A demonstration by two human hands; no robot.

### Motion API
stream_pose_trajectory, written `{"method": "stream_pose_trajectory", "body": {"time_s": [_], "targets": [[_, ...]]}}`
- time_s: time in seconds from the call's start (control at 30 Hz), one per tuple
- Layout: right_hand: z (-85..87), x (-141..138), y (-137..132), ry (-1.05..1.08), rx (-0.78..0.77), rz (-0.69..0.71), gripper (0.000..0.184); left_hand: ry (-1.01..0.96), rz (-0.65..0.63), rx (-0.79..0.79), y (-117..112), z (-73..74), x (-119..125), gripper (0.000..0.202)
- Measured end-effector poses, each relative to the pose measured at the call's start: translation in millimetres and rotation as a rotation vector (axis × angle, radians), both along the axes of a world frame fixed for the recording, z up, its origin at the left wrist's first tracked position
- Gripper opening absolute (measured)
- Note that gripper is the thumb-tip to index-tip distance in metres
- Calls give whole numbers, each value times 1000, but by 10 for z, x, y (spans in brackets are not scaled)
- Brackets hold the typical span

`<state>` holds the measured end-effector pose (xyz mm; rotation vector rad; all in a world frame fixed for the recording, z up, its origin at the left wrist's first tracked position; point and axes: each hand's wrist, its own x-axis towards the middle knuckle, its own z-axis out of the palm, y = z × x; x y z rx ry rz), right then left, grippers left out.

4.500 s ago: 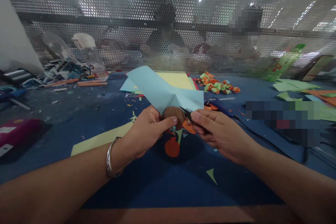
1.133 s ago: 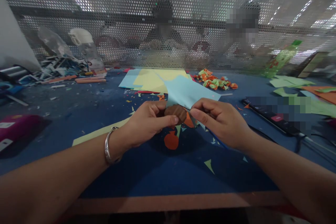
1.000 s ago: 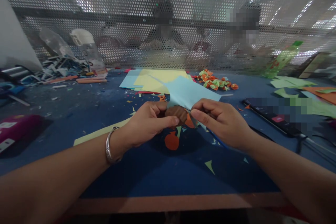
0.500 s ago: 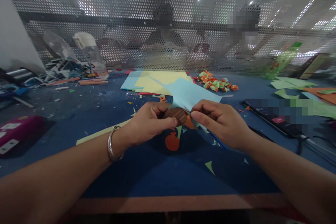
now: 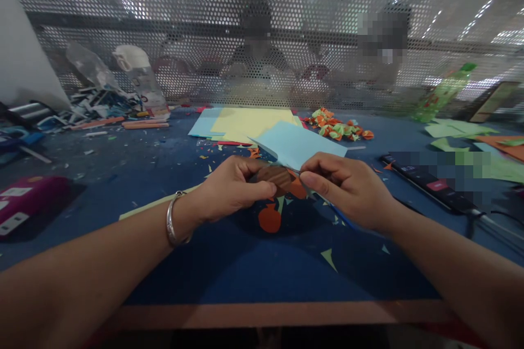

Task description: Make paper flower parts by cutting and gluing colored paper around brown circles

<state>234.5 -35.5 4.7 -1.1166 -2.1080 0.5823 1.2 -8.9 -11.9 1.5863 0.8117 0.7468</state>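
Note:
My left hand (image 5: 241,182) is closed on a brown, wood-grained rounded piece (image 5: 275,179), thumb on its near face. Just to the right, my right hand (image 5: 341,182) is pinched at a thin greyish edge beside that piece; what the fingers grip is too small to make out. Directly beyond the fingertips is a light blue paper sheet (image 5: 303,142) with a curved edge. An orange paper cutout (image 5: 269,219) lies on the table below the hands. Under my right hand shows part of a slim blue item (image 5: 343,217), mostly hidden.
Stacked yellow paper (image 5: 254,120) lies at the back, beside crumpled orange and green scraps (image 5: 341,126). A phone (image 5: 428,182) with a cable is at right, a purple box (image 5: 30,202) at left. A clear bottle (image 5: 141,79) stands before the perforated screen (image 5: 196,54).
The light blue sheet has shifted slightly and lies flatter, its near part no longer dipping down between my hands. Both hands keep nearly the same place and grip.

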Motion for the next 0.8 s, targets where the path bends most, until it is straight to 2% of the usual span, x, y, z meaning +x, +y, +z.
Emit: {"method": "stream_pose_trajectory", "body": {"time_s": [0.17, 0.37, 0.8], "targets": [[23, 2, 12, -13, 4, 19, 27, -1, 19, 12, -13, 18, 10, 13], [16, 49, 45, -36, -1, 62, 28, -54, -67, 34, -7, 42, 14, 14], [-7, 78, 50, -72, 23, 67, 31, -113, -126, 17, -2, 41, 9, 11]]}}
